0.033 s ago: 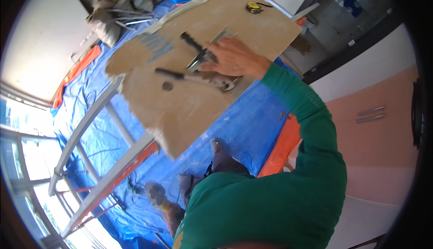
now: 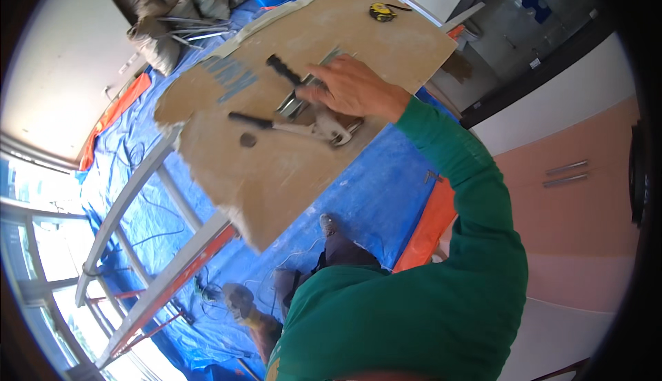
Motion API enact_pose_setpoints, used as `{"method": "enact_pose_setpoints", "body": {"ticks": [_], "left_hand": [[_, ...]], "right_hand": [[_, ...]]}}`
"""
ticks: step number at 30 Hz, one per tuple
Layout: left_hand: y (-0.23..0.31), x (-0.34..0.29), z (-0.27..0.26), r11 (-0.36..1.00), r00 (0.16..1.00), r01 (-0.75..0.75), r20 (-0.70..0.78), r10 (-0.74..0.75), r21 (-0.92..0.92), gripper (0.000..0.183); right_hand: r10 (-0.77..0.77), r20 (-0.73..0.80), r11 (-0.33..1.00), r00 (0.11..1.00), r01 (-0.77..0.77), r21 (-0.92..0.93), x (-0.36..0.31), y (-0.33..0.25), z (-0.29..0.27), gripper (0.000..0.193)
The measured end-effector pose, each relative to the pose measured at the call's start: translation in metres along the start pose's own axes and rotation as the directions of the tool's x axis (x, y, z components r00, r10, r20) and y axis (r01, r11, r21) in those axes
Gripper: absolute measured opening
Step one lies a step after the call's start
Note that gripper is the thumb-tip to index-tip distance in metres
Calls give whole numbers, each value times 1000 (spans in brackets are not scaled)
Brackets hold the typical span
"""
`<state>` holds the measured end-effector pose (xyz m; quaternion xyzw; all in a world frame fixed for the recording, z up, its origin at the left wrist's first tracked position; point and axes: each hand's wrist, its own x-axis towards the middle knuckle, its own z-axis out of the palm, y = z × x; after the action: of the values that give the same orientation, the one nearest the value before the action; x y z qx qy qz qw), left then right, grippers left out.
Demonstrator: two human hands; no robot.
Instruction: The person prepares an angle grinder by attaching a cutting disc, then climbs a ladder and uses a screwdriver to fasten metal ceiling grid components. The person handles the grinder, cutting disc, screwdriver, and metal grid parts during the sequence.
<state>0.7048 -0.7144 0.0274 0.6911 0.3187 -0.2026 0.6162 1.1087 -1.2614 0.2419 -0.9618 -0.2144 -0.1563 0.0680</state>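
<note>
My right hand (image 2: 348, 88) is over a two-handled metal hand tool (image 2: 331, 133) lying on a tan board (image 2: 276, 188). The thumb and forefinger are apart and blurred, close to the tool's upper black handle (image 2: 281, 69). Its lower black handle (image 2: 249, 119) points left across the board. A silver metal piece (image 2: 291, 107) lies between the handles, partly under my fingers. Part of the tool is hidden by the hand. Low on the left, my left hand (image 2: 238, 300) looks grey, perhaps gloved, and hangs below the board. Its fingers cannot be made out.
A yellow and black tape measure (image 2: 381, 12) lies at the board's far end. Left of the board stands a grey and orange metal frame (image 2: 172, 264). Blue sheeting (image 2: 372, 188) covers the floor. Sacks and metal lengths (image 2: 196, 28) are piled at the back left.
The whole view has shifted slightly, with the board and tool a little lower and further left. My right thumb sits slightly higher against the tool. The tool stays in place on the board.
</note>
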Motion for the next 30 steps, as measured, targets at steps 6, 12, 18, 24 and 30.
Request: {"method": "enact_pose_setpoints", "body": {"ticks": [6,12,18,24,30], "left_hand": [[17,-9,49,999,998,31,-59,-33,-42,30],[3,-37,67,992,991,48,-122,-62,-120,31],[-10,-61,89,973,978,57,-185,-99,-225,32],[-42,-79,119,896,968,-38,-240,-77,-443,33],[-90,-82,128,948,949,34,-289,-130,-315,39]], "right_hand": [[256,-249,824,934,-345,-450,32,190,15,59],[382,-51,922,923,-384,-40,53,276,41,60],[85,-15,965,996,-78,252,41,143,-15,34],[-141,50,989,989,139,40,16,-15,-44,59],[-107,322,978,941,158,-134,33,-55,-28,68]]}}
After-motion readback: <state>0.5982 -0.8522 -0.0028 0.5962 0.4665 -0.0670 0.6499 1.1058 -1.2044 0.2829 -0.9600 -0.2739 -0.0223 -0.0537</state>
